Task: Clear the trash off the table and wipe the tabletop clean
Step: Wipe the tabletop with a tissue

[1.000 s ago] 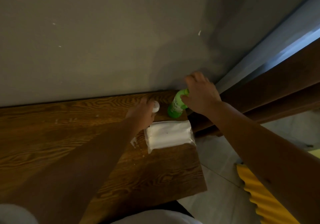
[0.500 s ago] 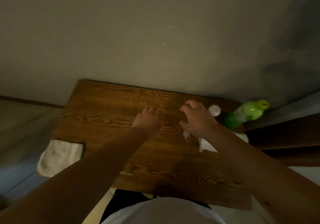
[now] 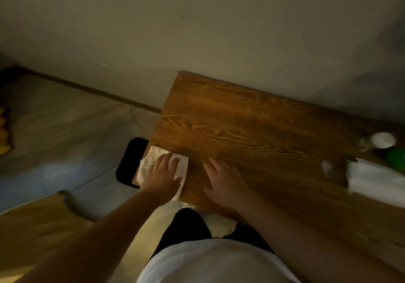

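Observation:
A white cloth lies at the near left corner of the wooden table, partly hanging over the edge. My left hand rests flat on the cloth with its fingers straight. My right hand lies flat on the bare wood just right of the cloth, holding nothing. A small crumpled scrap sits on the table far to the right. Beside it lies a white tissue pack.
A white-capped bottle and a green bottle stand at the table's right end by the grey wall. A black bin sits on the floor under the left corner. Yellow things lie on the floor at left.
The view swung left. Both hands moved from the bottles and tissue pack to the table's left corner, where my left hand now rests on the cloth.

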